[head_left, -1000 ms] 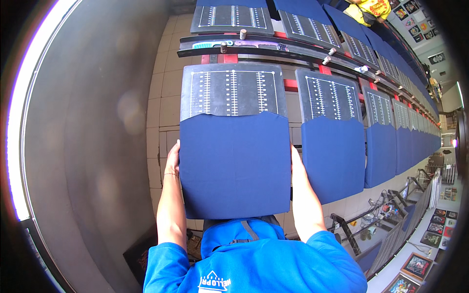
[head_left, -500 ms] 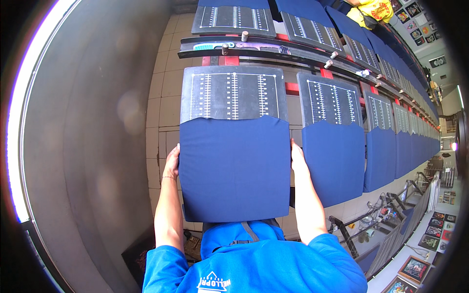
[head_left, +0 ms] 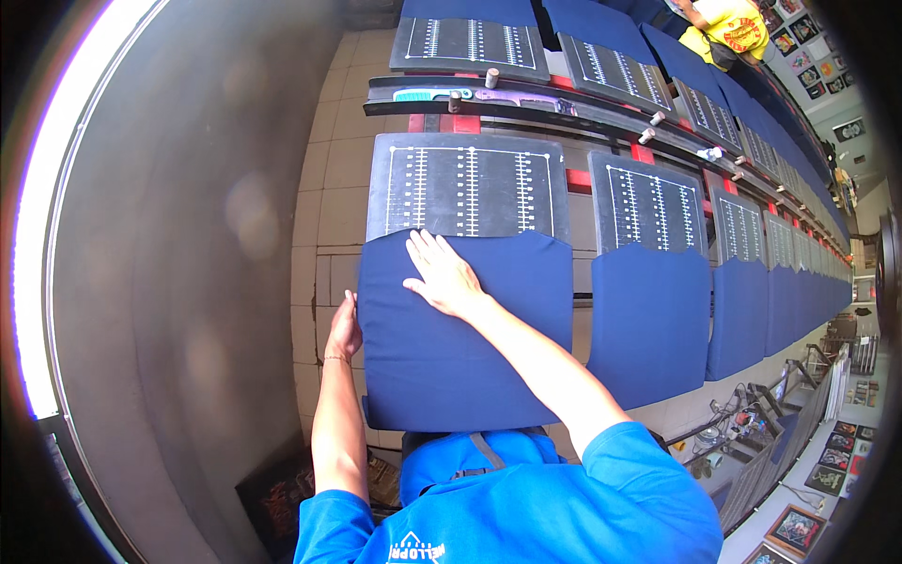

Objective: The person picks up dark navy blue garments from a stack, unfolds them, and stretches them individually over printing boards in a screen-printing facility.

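A navy blue fabric piece (head_left: 470, 348) is pulled over the near part of a dark board (head_left: 489, 188) with white ruler-like markings. My right hand (head_left: 445, 274) lies flat on the cloth near its far edge, fingers stretched out and thumb apart. At the board's left side, my left hand (head_left: 345, 329) rests against the cloth's edge with its fingers extended upward; part of it is turned away from view. The fabric's far edge runs unevenly across the markings, and small wrinkles show by the left side.
Similar boards with navy cloth (head_left: 648, 320) line up to the right. Beyond my board, a black rail (head_left: 601, 117) holds a teal-handled tool (head_left: 432, 95) and a purple one (head_left: 517, 98). A person in yellow (head_left: 733, 28) stands at the far right. A grey wall (head_left: 216, 235) rises on the left.
My right hand has left the board's right side and now lies on top of the cloth, toward its far left. My left hand stays at the left edge. The whole view has shifted slightly.
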`<move>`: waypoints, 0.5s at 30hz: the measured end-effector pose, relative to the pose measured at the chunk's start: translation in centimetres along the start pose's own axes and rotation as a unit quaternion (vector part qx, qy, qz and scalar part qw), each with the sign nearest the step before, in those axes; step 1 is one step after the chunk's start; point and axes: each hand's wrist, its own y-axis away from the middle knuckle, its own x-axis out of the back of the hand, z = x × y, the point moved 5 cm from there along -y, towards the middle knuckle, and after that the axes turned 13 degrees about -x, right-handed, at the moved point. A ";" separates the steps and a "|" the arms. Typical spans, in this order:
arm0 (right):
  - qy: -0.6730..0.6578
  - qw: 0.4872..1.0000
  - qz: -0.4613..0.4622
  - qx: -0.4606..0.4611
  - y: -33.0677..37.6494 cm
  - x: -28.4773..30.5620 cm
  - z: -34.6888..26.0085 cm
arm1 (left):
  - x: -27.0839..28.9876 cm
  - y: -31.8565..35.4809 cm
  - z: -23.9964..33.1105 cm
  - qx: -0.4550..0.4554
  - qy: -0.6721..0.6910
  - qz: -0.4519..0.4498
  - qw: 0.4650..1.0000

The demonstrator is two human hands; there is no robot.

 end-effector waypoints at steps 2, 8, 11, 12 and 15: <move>0.003 1.000 0.002 -0.001 -0.7 -0.6 0.3 | -1.6 3.3 -0.7 0.097 -0.020 -0.060 0.993; 0.001 1.000 -0.011 0.010 -0.8 -0.6 0.6 | 5.1 13.7 -5.4 0.098 -0.020 -0.007 0.995; 0.007 1.000 -0.017 0.020 -1.1 -0.4 0.3 | 7.4 14.5 -6.5 0.080 0.030 0.044 0.995; 0.009 1.000 -0.013 0.024 -1.2 -0.4 0.4 | 7.1 14.3 -6.3 0.077 0.019 0.048 0.996; 0.007 0.999 -0.012 0.031 -1.3 0.1 0.7 | 6.3 13.7 -6.1 0.079 -0.009 0.053 0.995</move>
